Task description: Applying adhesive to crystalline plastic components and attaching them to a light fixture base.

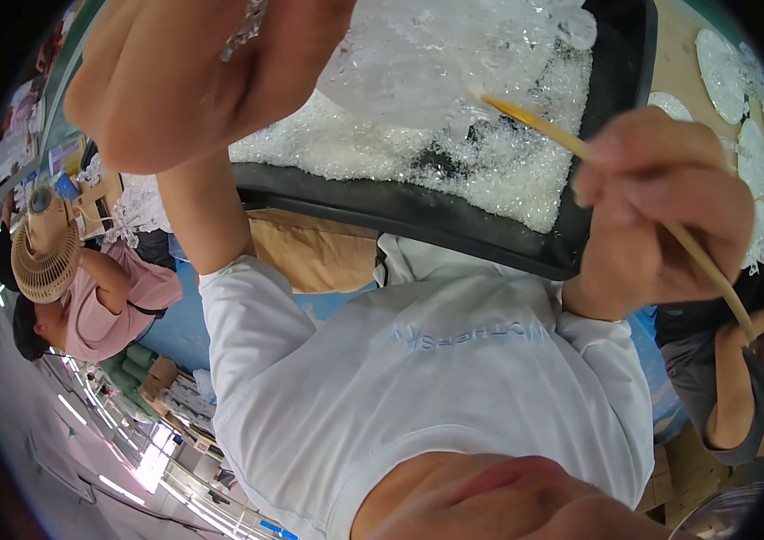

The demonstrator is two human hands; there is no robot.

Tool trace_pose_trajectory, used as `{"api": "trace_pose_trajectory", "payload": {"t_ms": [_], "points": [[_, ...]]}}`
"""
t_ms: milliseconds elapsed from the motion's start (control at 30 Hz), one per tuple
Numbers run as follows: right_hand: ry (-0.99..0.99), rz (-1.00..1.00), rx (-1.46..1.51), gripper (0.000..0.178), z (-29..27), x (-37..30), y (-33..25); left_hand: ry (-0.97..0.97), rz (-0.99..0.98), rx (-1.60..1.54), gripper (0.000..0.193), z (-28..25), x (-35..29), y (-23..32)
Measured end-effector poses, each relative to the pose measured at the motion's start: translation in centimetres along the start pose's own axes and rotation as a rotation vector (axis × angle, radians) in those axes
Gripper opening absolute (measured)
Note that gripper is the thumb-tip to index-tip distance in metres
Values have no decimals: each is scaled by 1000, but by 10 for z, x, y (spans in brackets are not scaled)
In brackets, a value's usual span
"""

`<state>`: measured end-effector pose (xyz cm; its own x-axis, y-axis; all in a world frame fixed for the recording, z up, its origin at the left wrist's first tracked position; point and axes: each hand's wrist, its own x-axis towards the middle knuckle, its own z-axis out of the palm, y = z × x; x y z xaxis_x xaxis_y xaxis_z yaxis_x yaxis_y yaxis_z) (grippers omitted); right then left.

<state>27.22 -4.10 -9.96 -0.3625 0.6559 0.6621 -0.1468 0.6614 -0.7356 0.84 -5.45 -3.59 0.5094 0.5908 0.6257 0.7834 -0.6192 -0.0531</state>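
Observation:
My left hand (184, 90) is closed at the upper left, with a bit of clear, faceted material (245, 34) between its fingers. Beside it, over the tray, is a broad translucent clear ornament (427, 58). Whether that bit belongs to the ornament cannot be told. My right hand (661, 198) pinches a thin paintbrush (544, 129), its orange-yellow tip pointing up and left at the ornament. The brush handle runs out below my fingers. Underneath lies a black tray (382, 202) strewn with clear glittering granules (499, 184), the dark bottom showing in places.
On the right of the table lie several clear flat ornaments (721, 74). A person in dark clothing (733, 378) sits close at the right. Toward the left are a beige fan (44, 243) and a person in pink (121, 301).

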Motion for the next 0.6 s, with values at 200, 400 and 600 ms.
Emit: {"api": "trace_pose_trajectory", "payload": {"t_ms": [200,400,600], "points": [[-7,-5,40,12,1,-4,-1,9,21,39,18,-5,2,-9],[100,-151,-48,12,6,0,-3,50,162,234,19,-3,7,-3],[-5,-189,-186,19,4,-5,-4,30,192,107,20,3,11,-14]]}}
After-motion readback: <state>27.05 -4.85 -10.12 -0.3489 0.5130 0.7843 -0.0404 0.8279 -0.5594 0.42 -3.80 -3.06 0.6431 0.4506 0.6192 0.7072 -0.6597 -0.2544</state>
